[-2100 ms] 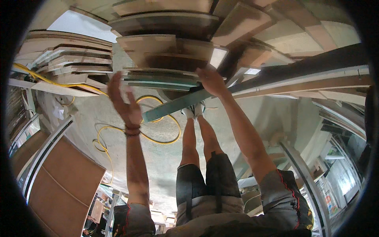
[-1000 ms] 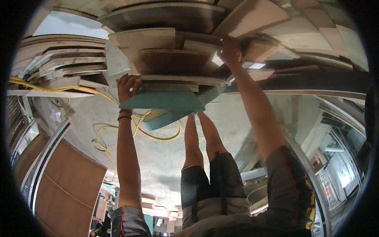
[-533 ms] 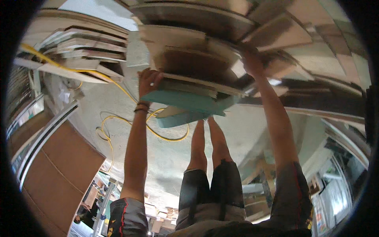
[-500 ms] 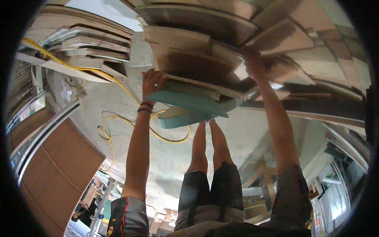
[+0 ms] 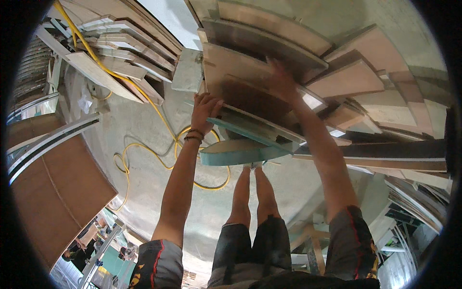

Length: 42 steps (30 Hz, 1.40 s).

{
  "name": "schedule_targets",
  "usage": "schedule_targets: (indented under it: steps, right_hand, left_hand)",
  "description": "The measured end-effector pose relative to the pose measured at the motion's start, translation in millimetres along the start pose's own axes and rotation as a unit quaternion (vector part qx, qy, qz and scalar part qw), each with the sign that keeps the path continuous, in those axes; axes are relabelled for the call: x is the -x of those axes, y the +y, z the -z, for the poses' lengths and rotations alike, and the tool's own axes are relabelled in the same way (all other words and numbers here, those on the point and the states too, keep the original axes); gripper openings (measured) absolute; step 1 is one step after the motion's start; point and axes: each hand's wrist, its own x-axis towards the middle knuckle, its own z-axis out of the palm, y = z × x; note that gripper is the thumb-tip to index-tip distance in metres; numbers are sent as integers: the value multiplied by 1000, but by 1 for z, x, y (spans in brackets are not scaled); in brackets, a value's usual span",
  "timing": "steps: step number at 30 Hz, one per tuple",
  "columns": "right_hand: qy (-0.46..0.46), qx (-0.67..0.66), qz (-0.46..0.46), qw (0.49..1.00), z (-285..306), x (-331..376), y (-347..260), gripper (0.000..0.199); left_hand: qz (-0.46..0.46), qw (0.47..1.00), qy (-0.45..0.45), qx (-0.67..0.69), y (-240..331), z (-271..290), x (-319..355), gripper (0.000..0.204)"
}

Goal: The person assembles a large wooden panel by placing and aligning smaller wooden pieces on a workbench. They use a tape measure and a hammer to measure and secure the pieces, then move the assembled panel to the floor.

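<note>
Several wooden boards (image 5: 248, 65) lean in a stack in front of me. My left hand (image 5: 206, 111) is closed over the left end of the front boards, its fingers curled around the edge of a thin panel with a teal face (image 5: 250, 134). Below it, near my feet, rests a rounded teal-edged piece (image 5: 240, 153). My right hand (image 5: 283, 83) reaches over the middle of the stack, in front of a brown panel; motion blurs its fingers, so their grip is unclear.
A yellow hose (image 5: 144, 144) loops across the concrete floor on the left. More stacked boards (image 5: 127, 45) lean at the far left, beside a grey block (image 5: 187, 71). Offcuts (image 5: 353, 82) lean at the right. A large brown panel (image 5: 62, 192) stands at the left.
My right hand has moved left and farther along the stack, away from the right-hand edge. My left hand stays on the front boards, which now tilt a little differently. The view has shifted.
</note>
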Motion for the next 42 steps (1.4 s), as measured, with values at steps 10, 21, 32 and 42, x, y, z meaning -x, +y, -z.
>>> schedule_targets:
  steps: [10, 21, 32, 42]
  right_hand:
    - [-70, 93, 91, 989, -19, -1, 14, 53]
    - [275, 132, -31, 952, 95, -49, -32, 65]
    - [227, 254, -106, 934, 119, -53, -26, 65]
    - [143, 262, -65, 952, 148, -46, -32, 53]
  left_hand:
    - [-7, 999, 0, -33, -2, -7, -8, 38]
    - [5, 999, 17, -29, -14, -18, -9, 44]
    - [-34, 997, 44, -61, -14, -26, -30, 27]
    - [15, 987, -55, -152, -19, -43, -80, 38]
